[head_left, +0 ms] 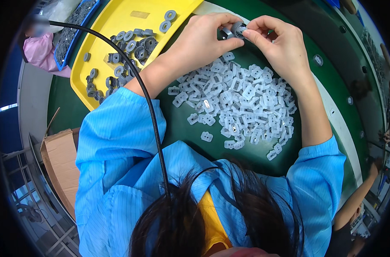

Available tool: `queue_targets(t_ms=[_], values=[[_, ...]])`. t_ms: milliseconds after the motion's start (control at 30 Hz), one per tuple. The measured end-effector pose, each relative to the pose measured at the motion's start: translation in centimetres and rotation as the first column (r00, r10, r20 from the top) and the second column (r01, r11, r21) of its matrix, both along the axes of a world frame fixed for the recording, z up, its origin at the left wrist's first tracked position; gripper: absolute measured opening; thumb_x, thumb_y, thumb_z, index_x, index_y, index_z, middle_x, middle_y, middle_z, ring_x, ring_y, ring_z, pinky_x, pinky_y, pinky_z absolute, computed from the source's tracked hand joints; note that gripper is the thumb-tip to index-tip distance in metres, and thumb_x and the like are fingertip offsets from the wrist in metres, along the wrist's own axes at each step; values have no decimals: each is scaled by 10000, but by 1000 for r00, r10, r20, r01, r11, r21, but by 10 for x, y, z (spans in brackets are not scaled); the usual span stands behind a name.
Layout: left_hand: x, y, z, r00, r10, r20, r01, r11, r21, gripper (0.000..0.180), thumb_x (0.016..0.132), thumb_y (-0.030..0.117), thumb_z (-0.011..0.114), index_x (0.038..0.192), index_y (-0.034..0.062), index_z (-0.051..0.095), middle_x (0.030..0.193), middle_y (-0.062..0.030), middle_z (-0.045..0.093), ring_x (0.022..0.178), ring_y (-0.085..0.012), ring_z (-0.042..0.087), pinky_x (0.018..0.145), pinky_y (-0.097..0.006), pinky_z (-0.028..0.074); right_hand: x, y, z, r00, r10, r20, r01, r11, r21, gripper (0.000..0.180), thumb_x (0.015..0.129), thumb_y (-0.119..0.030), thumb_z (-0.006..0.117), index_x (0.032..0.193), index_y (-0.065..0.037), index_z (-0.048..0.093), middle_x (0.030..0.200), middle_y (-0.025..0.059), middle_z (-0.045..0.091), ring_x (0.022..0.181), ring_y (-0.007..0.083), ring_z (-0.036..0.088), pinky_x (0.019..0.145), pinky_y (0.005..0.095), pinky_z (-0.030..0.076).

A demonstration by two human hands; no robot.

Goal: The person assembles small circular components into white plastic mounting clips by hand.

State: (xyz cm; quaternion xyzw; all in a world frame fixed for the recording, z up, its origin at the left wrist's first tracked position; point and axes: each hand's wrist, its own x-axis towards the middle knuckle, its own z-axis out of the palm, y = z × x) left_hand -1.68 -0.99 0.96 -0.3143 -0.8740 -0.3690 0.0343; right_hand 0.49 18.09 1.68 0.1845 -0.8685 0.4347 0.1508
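Note:
At the far side of the table, my two hands meet over a grey ring-shaped plastic part point(238, 28). My left hand point(207, 37) pinches it between thumb and fingers. A second dark ring-like piece point(225, 33) shows by the left fingers; whether it is held too I cannot tell. The thumb and forefinger of my right hand point(281, 46) press together at the grey part's right side, on what looks like a small translucent white piece, mostly hidden. Below the hands lies a heap of small translucent white plastic pieces point(242, 96), a few with metal showing in them.
A yellow tray point(90, 49) with loose grey ring parts point(139, 52) stands at the left. Beyond it are a blue bin point(58, 55) and a person in a pink sleeve point(38, 53). A black cable point(139, 79) crosses the view. A cardboard box point(62, 165) stands lower left; a pale strip point(338, 124) runs right.

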Motion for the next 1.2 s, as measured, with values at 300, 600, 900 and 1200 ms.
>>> queue_targets(t_ms=[300, 600, 900, 1200], values=[[2, 3, -3, 994, -52, -93, 62, 992, 112, 358, 785, 132, 730, 1121, 75, 619, 886, -4, 603, 752, -115, 498, 659, -229, 430, -3, 10, 0, 993, -10, 117, 8, 1000, 19, 215, 777, -169, 717, 917, -9, 680, 767, 74, 671, 684, 126, 613, 645, 271, 493], [10, 7, 0, 990, -139, 6, 134, 963, 233, 379, 813, 102, 715, 1168, 65, 589, 882, -5, 551, 792, -71, 521, 592, -196, 440, -11, 11, -18, 787, 432, 440, -44, 751, -659, 189, 825, -96, 674, 959, 32, 638, 871, 84, 670, 778, 114, 643, 679, 220, 522], [1, -3, 4, 986, -163, -29, 165, 964, 208, 330, 754, 97, 768, 1026, 12, 603, 802, -27, 611, 654, -69, 561, 603, -216, 469, -8, 16, -8, 796, 396, 458, -17, 771, -637, 211, 826, -94, 697, 982, 33, 631, 850, 84, 681, 731, 107, 655, 675, 204, 536], [7, 9, -5, 945, 97, -312, -9, 962, 273, 346, 704, 95, 801, 974, 10, 603, 806, -56, 642, 719, -129, 627, 656, -248, 507, 16, -14, 2, 991, -123, -43, 111, 971, -210, 150, 745, -101, 736, 849, -1, 695, 738, 40, 666, 681, 74, 616, 596, 224, 511]])
